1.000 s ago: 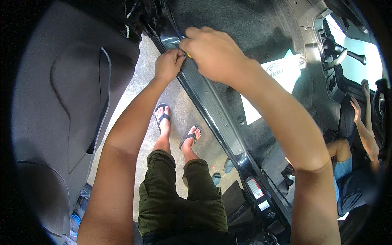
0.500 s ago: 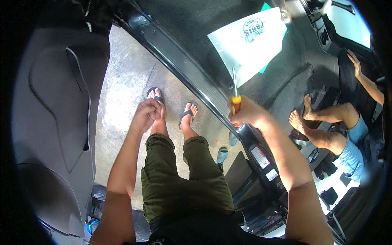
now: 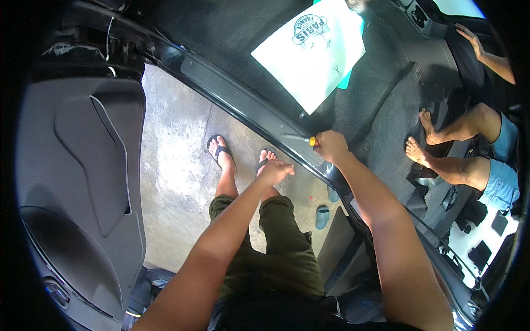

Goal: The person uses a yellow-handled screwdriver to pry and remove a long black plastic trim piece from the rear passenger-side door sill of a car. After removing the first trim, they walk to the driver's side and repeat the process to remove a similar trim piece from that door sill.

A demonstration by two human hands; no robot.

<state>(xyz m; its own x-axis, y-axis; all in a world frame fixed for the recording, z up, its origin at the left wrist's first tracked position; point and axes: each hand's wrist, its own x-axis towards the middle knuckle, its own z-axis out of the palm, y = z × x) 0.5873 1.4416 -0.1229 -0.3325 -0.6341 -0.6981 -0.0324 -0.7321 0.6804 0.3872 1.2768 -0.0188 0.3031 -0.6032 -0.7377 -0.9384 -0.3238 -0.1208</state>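
My right hand is closed round the yellow and red handle of a screwdriver. The thin metal shaft points left, over the ribbed door sill trim of a vehicle. Lower and to the left, my left hand hangs above my sandalled foot, its fingers drawn together; whatever they may hold is hidden. Past the sill, a white sheet-like piece with a dark printed design and teal edges lies on the dark carpeted vehicle floor.
An open dark door panel stands along the left. Concrete floor lies beneath me, with a blue-grey slipper near the sill. At the right another person's bare feet rest inside the vehicle, one hand raised behind them.
The screwdriver has swung from pointing away to pointing left over the sill. My left hand has moved right, closer to the sill. The whole view has shifted a little.
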